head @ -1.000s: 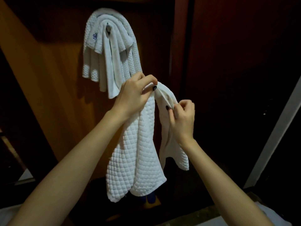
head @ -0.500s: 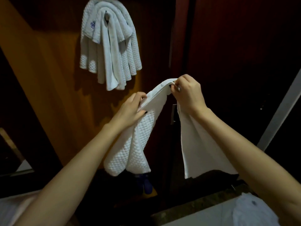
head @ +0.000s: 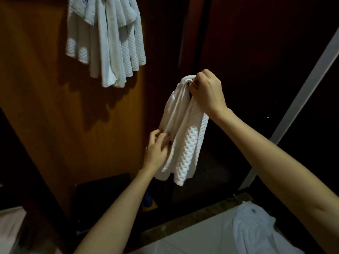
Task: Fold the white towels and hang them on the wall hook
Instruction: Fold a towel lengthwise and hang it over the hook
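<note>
A white waffle-textured towel (head: 185,142) hangs folded lengthwise in front of the dark wall. My right hand (head: 207,90) grips its top fold from above. My left hand (head: 156,149) pinches the towel's left edge about halfway down. Several white towels (head: 108,41) hang in a bunch on the wooden wall at the upper left; the hook that carries them is out of frame. Another white towel (head: 256,230) lies crumpled on a white surface at the lower right.
An orange-brown wooden panel (head: 45,107) fills the left. Dark red panels (head: 256,33) stand behind the held towel. A pale slanted bar (head: 302,92) crosses the right side. A stone-edged white counter (head: 192,235) lies at the bottom right. A dark box (head: 102,195) sits low down.
My right hand kept the top edge while the towel was gathered into a narrower fold. My left hand slid down from the top edge to the towel's side. The view tilted down.
</note>
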`<move>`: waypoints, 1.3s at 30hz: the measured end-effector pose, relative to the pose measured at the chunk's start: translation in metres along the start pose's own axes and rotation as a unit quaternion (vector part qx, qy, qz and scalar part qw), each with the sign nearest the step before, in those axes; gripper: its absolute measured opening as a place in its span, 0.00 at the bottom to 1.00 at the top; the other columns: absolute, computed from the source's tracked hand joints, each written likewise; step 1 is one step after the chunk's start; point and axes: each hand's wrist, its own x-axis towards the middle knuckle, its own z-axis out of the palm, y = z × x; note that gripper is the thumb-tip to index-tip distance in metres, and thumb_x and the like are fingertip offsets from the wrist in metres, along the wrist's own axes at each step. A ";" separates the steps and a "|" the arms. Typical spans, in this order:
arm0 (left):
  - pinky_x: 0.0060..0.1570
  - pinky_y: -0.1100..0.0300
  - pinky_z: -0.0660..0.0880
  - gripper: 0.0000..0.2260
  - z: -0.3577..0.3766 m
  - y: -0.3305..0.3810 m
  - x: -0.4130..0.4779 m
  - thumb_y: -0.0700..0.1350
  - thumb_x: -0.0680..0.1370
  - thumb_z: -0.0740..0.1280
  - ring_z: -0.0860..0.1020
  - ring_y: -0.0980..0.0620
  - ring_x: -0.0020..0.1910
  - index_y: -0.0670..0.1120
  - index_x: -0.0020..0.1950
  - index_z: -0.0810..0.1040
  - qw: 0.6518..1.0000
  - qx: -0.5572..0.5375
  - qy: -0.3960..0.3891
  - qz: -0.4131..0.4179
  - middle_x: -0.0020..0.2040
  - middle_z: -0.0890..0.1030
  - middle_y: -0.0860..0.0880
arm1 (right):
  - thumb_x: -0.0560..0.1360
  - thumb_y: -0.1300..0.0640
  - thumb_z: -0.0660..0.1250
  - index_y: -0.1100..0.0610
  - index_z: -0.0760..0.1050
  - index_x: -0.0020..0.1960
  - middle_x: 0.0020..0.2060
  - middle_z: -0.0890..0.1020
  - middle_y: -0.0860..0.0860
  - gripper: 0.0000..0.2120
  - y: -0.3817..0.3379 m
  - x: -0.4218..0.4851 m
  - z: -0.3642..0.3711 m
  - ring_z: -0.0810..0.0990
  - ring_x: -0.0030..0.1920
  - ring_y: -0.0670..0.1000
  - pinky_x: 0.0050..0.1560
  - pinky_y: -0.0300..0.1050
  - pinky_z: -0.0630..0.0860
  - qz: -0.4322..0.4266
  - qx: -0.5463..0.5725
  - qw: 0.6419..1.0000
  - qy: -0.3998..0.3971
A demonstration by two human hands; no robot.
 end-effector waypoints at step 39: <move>0.47 0.53 0.72 0.34 -0.009 0.013 0.024 0.71 0.73 0.55 0.75 0.45 0.51 0.46 0.68 0.69 0.972 0.092 -0.173 -0.130 0.65 0.59 0.51 | 0.74 0.63 0.68 0.65 0.77 0.37 0.37 0.78 0.58 0.08 0.034 -0.040 0.032 0.73 0.35 0.50 0.37 0.40 0.65 0.058 0.037 0.996 -0.052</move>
